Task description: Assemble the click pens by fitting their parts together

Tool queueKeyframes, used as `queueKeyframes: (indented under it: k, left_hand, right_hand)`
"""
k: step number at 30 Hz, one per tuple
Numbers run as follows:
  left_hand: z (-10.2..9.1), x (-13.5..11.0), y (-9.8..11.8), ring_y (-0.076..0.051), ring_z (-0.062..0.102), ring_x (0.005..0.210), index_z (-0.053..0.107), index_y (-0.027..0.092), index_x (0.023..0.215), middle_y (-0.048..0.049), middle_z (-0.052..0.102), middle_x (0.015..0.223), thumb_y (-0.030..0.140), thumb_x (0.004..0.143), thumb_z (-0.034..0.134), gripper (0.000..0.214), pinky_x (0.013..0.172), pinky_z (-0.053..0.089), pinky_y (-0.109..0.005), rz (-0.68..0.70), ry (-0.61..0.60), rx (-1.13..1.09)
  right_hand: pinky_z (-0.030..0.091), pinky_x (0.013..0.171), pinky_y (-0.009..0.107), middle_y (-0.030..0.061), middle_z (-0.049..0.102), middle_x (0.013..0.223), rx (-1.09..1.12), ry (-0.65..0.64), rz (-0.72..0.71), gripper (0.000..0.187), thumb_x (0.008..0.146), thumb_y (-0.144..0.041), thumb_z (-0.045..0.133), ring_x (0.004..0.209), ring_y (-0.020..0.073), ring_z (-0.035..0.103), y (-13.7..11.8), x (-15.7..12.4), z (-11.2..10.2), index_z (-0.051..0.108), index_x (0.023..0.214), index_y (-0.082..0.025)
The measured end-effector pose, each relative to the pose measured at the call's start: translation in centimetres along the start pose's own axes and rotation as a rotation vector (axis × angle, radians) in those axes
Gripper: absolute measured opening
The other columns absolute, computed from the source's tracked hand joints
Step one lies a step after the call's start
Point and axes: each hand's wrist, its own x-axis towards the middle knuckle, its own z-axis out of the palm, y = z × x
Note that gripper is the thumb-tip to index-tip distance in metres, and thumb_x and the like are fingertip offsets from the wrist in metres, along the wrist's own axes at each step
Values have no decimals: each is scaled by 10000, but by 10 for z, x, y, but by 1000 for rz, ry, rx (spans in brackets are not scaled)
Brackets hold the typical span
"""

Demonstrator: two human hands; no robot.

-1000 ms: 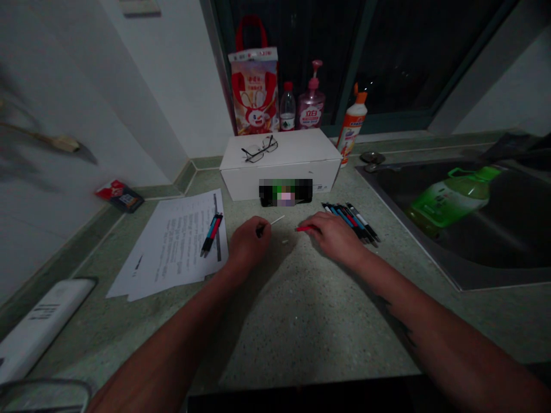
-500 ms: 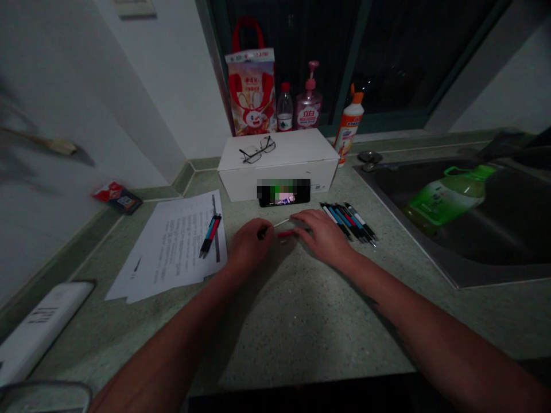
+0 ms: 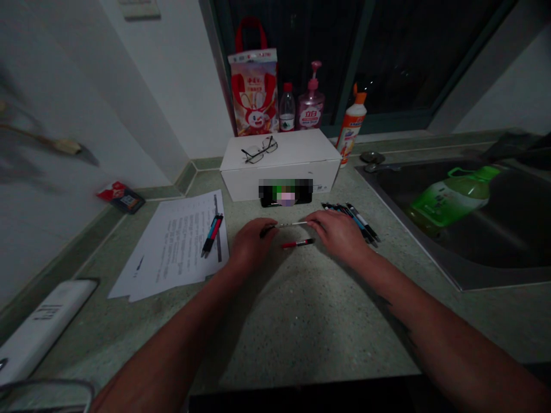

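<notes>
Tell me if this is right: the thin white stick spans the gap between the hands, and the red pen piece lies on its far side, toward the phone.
The side is wrong: the head view shows the red pen piece on the near side of the thin white stick, away from the phone. The stick does run from left hand to right hand.

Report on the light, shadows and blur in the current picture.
Head view: dim overall, the window nearly black; head view: a soft shadow lies on the counter beside the left forearm; head view: text on the printed sheets is too soft to read; head view: blocky pixelation hides much of the phone.
</notes>
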Motion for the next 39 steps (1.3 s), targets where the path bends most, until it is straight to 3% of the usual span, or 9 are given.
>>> queueKeyframes:
  k: [5, 10, 16, 20, 31, 39]
  left_hand:
    - [3, -3, 0, -250, 687, 966, 744, 232, 1018, -78, 761, 1047, 305, 938, 594, 186, 903, 511, -384, 53, -50, 32]
    - [-2, -3, 0, -252, 681, 935, 751, 234, 1012, -83, 761, 1022, 290, 946, 573, 199, 868, 505, -389, 15, -53, 120]
    - [-3, -5, 1, -254, 673, 941, 758, 220, 1049, -83, 756, 1034, 294, 964, 569, 221, 826, 485, -371, 84, -120, 257]
    - [-2, -8, 2, -238, 672, 913, 763, 215, 1046, -75, 752, 999, 277, 959, 585, 207, 798, 481, -350, 143, -131, 231]
    - [-3, -17, 8, -228, 647, 821, 796, 268, 1028, -55, 712, 873, 306, 941, 637, 186, 704, 477, -332, 312, -233, 276]
    - [-3, -11, 5, -235, 658, 860, 767, 197, 1073, -87, 700, 928, 266, 985, 512, 278, 786, 516, -381, 248, -97, 88]
  right_hand:
    - [478, 836, 367, 73, 764, 956, 25, -33, -33, 187, 995, -225, 566, 918, 250, 682, -4, -1, 5, 752, 1016, -229]
    - [475, 871, 380, 90, 725, 960, 70, -28, -62, 158, 942, -157, 598, 972, 253, 653, 11, 1, -4, 746, 914, -204]
    - [469, 827, 339, 45, 694, 876, 167, -294, -187, 143, 893, -126, 644, 901, 209, 638, 11, 1, -12, 750, 863, -218]
    - [456, 839, 353, 39, 688, 848, 109, -352, -207, 128, 852, -121, 681, 908, 222, 629, 7, -1, -6, 760, 863, -221]
    - [437, 760, 329, 33, 680, 834, 98, -299, -148, 60, 865, -188, 707, 847, 206, 624, -2, -3, -9, 752, 882, -225]
    - [443, 758, 317, 47, 706, 930, 93, -212, -87, 69, 937, -223, 660, 883, 203, 652, -13, -3, -6, 726, 954, -217]
